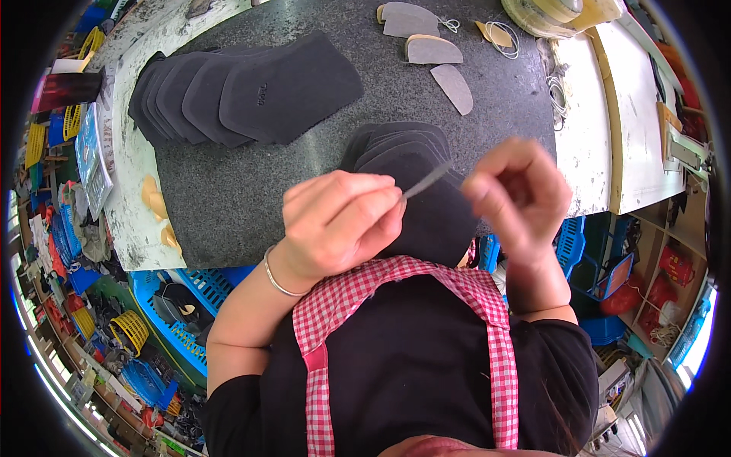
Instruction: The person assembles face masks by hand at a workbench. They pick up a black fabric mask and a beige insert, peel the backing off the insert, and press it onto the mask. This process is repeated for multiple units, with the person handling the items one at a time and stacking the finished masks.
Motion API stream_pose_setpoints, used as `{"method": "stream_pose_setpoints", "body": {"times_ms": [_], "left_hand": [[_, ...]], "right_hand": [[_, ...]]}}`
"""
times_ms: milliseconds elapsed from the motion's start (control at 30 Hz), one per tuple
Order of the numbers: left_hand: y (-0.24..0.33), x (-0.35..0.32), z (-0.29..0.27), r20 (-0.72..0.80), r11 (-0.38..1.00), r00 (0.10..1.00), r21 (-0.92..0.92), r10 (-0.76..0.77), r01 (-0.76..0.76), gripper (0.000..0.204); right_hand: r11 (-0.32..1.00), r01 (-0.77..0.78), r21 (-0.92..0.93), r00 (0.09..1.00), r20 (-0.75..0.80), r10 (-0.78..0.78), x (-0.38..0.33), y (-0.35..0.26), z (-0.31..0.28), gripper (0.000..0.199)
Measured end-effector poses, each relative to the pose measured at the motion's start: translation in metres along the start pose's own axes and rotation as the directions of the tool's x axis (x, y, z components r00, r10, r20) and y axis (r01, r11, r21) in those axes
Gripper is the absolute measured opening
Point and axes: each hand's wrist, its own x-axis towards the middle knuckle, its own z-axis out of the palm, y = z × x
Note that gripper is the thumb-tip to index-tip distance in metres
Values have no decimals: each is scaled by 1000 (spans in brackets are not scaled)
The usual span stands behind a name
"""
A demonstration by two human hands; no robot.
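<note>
My left hand [343,221] is closed, with thumb and forefinger pinching a thin grey strip-like piece [428,181] that slants up to the right. Just right of its far tip is my right hand [521,198], blurred by motion. Its fingers are curled and the thumb meets the forefinger; whatever may be between them is too small to make out. Beneath both hands, a fanned stack of dark, round-ended flat pieces [434,217] lies at the near edge of the table, against my apron.
More dark cut pieces [293,87] lie overlapped at the left of the grey stone-like tabletop [244,198]. Grey half-oval pieces [434,50] and a loop of white cord [506,42] are at the back. A round container [552,15] stands back right. Blue crates [179,320] are below the table.
</note>
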Motion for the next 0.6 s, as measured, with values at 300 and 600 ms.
{"method": "stream_pose_setpoints", "body": {"times_ms": [300, 600], "left_hand": [[4, 0, 7, 57, 972, 973, 69, 223, -227, 32], [3, -21, 3, 421, 982, 904, 129, 74, -141, 30]], "right_hand": [[981, -161, -110, 987, -26, 159, 2, -8, 21, 14], [939, -330, 94, 944, 32, 328, 17, 28, -20, 12]]}}
